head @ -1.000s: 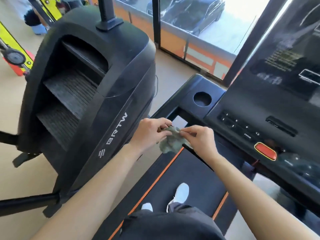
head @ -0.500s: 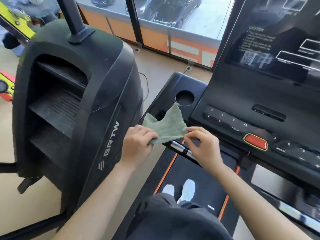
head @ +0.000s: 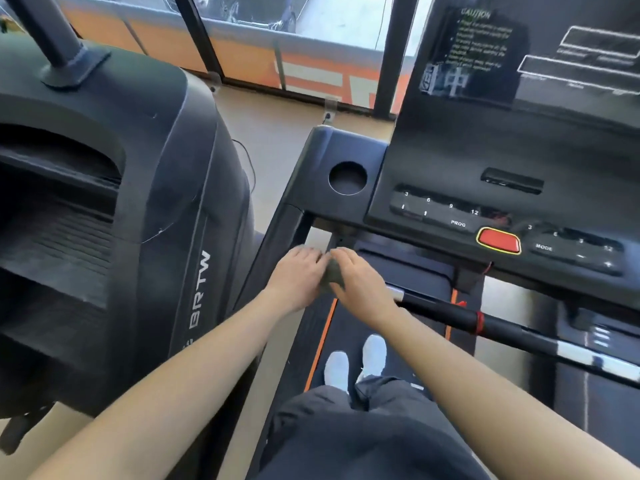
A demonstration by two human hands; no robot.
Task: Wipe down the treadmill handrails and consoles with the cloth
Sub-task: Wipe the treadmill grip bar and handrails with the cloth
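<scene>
Head view. We are standing on the treadmill belt [head: 398, 344], with our shoes [head: 356, 358] showing at 6 o'clock below the hands.

Grip: we are holding the cloth [head: 334, 276] wadded between both hands. The left hand [head: 298, 275] is curling onto it from the 9 o'clock side, and the right hand [head: 360, 284] is closing over it from 3 o'clock. Only a small grey-green patch is showing between them. The fingertips are blurring, so we cannot tell their exact placement.

Key relation: the front handrail [head: 450, 315] is emerging just under the right wrist and running long-axis toward 4 o'clock, chrome section first, then black grip. We are judging the right hand the nearer one for a stroke along it. Whether the cloth is touching the bar's near end we cannot tell, as the hands are covering it.

Other targets: the side rail [head: 277, 233] is passing just beside the left hand, rising toward 12 o'clock. The console [head: 485, 150] is lying at 1 to 2 o'clock, well above the hands.

Surroundings: the cup holder [head: 347, 178] is sitting at 12 o'clock and the red stop button [head: 498, 240] at 2 o'clock; we are treating that button as one to wipe around lightly. The stair machine [head: 156, 202] is crowding the 9 o'clock side, close against the side rail.
</scene>
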